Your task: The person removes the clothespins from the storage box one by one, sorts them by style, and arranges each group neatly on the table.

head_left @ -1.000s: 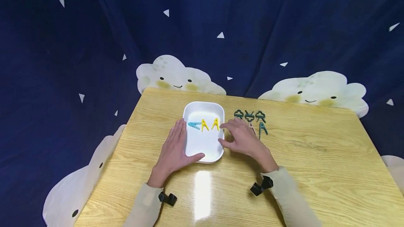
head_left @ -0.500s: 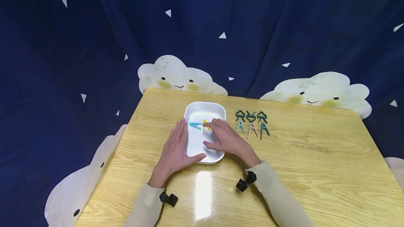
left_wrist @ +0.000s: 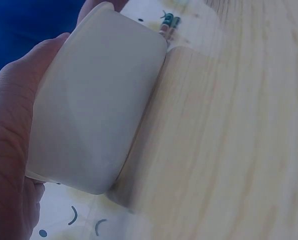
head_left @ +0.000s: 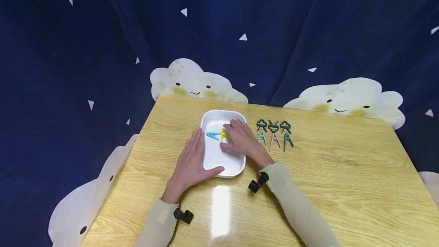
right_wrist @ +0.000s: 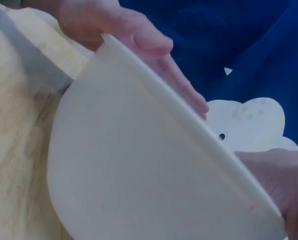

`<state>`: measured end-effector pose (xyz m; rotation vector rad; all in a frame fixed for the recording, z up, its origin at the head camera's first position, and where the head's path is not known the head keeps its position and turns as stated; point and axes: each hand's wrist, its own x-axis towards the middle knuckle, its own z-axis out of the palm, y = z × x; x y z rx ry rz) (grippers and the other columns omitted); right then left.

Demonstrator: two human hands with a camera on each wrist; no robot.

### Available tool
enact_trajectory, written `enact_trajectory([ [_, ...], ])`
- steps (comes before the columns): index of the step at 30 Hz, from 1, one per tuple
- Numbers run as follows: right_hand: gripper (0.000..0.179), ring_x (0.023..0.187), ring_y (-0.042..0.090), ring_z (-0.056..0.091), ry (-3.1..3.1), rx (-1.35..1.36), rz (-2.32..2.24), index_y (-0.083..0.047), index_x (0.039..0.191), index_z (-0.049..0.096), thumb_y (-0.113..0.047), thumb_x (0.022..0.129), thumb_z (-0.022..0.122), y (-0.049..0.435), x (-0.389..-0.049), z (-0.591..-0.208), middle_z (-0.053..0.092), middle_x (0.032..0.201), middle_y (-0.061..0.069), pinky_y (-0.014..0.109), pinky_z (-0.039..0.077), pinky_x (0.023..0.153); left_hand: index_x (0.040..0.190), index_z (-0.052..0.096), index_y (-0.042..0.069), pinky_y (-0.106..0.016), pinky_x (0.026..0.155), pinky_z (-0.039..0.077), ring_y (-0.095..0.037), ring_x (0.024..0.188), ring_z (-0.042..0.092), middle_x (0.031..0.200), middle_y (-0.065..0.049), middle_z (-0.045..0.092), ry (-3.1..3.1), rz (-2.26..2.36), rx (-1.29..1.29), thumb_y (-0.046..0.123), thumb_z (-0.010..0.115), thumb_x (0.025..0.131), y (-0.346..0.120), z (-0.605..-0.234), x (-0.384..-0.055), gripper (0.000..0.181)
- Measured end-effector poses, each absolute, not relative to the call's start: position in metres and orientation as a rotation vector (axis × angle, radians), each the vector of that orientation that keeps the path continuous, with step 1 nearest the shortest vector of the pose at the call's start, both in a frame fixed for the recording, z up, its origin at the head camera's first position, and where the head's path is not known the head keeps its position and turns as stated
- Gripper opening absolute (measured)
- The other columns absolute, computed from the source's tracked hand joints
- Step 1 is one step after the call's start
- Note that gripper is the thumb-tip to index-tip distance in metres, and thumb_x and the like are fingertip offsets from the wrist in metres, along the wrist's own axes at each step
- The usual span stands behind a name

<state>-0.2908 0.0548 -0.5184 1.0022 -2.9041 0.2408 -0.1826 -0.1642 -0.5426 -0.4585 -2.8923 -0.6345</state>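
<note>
A white tray [head_left: 219, 163] lies on the table; its outer wall [left_wrist: 99, 100] fills much of the left wrist view. My left hand [head_left: 188, 165] lies along its left side, fingers straight, thumb stretched over the near rim. My right hand [head_left: 241, 139] reaches over the right rim into the tray, fingers bent down and thumb apart. Just left of those fingers is a yellow clothes peg [head_left: 224, 135], partly covered by the hand. A light blue peg [head_left: 212, 135] lies between it and the left fingers. Under the right hand, I cannot tell whether anything is held.
Right of the tray, dark green clips [head_left: 273, 126] form a back row on the table. In front of them lie a light blue peg [head_left: 262, 138], a pink peg [head_left: 274, 140] and a dark green peg [head_left: 287, 141]. A dark blue curtain [head_left: 212, 29] hangs behind the table.
My right hand has moved left from beside the tray to inside it, uncovering the light blue and pink pegs. It now hides the right-hand yellow peg. My left hand stays put.
</note>
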Motion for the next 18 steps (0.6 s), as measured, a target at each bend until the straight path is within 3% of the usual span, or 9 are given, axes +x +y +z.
enact_trajectory([
  [6, 0.057, 0.094, 0.027, 0.046, -2.910, 0.993, 0.192, -0.009, 0.116, 0.069, -0.060, 0.090, 0.069, 0.0524, -0.2942, -0.5207, 0.054, 0.098, 0.007, 0.041, 0.044, 0.087, 0.166, 0.002, 0.001, -0.042, 0.132, 0.012, -0.023, 0.162, 0.000, 0.176, -0.015, 0.004, -2.875, -0.632, -0.464, 0.093, 0.054, 0.078, -0.1642, -0.5429, -0.1831, 0.138],
  [10, 0.048, 0.094, 0.028, 0.044, -2.914, 0.986, 0.172, -0.012, 0.103, 0.067, -0.058, 0.089, 0.069, 0.0514, -0.2936, -0.5222, 0.052, 0.095, 0.007, 0.041, 0.041, 0.087, 0.166, 0.001, 0.001, -0.042, 0.132, 0.011, -0.023, 0.162, -0.002, 0.176, -0.013, 0.000, -2.882, -0.629, -0.464, 0.093, 0.053, 0.078, -0.1641, -0.5425, -0.1827, 0.138],
  [18, 0.041, 0.094, 0.027, 0.041, -2.931, 0.983, 0.150, -0.013, 0.100, 0.065, -0.053, 0.088, 0.070, 0.0510, -0.2933, -0.5225, 0.051, 0.092, 0.005, 0.040, 0.038, 0.084, 0.166, 0.001, 0.001, -0.041, 0.132, 0.010, -0.022, 0.162, -0.002, 0.175, -0.015, 0.005, -2.897, -0.612, -0.456, 0.093, 0.053, 0.078, -0.1634, -0.5410, -0.1825, 0.138],
])
